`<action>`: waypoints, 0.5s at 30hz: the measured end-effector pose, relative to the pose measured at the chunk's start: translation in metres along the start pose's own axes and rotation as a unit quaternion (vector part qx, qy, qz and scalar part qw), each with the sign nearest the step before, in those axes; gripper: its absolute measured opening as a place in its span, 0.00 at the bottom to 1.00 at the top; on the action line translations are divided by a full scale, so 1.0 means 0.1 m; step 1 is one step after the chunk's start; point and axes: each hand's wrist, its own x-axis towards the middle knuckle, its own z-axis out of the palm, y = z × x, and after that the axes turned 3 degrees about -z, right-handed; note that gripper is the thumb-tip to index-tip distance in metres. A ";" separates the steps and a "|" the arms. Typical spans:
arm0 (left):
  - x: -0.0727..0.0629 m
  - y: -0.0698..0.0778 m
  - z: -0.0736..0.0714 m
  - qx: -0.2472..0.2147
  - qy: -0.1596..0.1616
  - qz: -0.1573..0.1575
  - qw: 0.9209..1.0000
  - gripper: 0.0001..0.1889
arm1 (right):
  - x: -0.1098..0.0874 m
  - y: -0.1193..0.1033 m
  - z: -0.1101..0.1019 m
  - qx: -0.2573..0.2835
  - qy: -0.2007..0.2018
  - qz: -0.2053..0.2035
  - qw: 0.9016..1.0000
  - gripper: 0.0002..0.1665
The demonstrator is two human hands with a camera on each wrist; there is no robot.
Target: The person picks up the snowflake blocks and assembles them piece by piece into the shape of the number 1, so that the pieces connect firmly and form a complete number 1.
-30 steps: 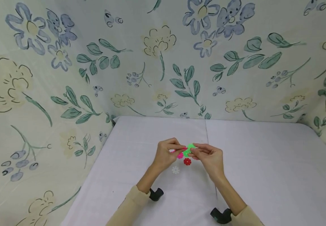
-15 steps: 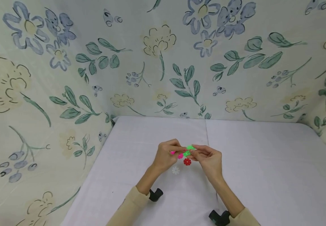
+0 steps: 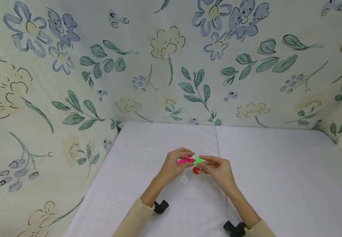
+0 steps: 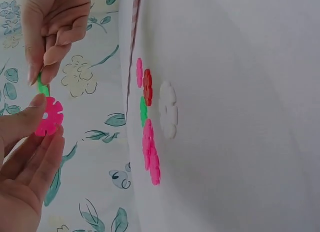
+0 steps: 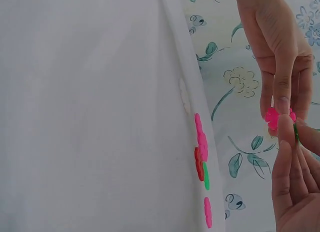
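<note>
Between thumb and fingers my left hand (image 3: 172,165) pinches a pink notched flower-shaped disc (image 4: 49,117). My right hand (image 3: 222,170) pinches a green flower-shaped disc (image 4: 43,85) on edge. The two discs meet above the table; whether their slots are interlocked I cannot tell. Beneath the hands lie a red disc (image 4: 147,86), a white disc (image 4: 168,109), another green disc (image 4: 143,110) and several pink discs (image 4: 148,144). In the head view the hands partly cover these loose pieces.
A white cloth covers the table (image 3: 277,171), with a crease running front to back near the middle. Floral fabric (image 3: 147,75) hangs behind and at the sides. Black wrist-worn devices (image 3: 161,207) show below both forearms.
Both hands have come slightly lower and nearer. My left fingers have spread apart, so the pink disc shows more. The right hand keeps its pinch on the green disc.
</note>
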 end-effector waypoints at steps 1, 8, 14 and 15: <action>0.00 0.00 0.01 0.000 -0.012 0.003 1.000 0.15 | 0.00 0.01 0.00 0.002 -0.002 0.007 1.000 0.21; -0.04 -0.06 0.03 -0.020 -0.033 0.017 0.999 0.09 | 0.01 0.03 -0.05 0.002 -0.032 0.045 0.998 0.23; -0.12 -0.19 -0.01 -0.042 -0.018 -0.037 0.998 0.07 | 0.03 -0.01 -0.24 -0.046 -0.021 0.090 0.995 0.27; -0.13 -0.21 -0.02 -0.045 -0.016 -0.049 0.998 0.07 | 0.03 -0.01 -0.28 -0.060 -0.016 0.094 0.994 0.28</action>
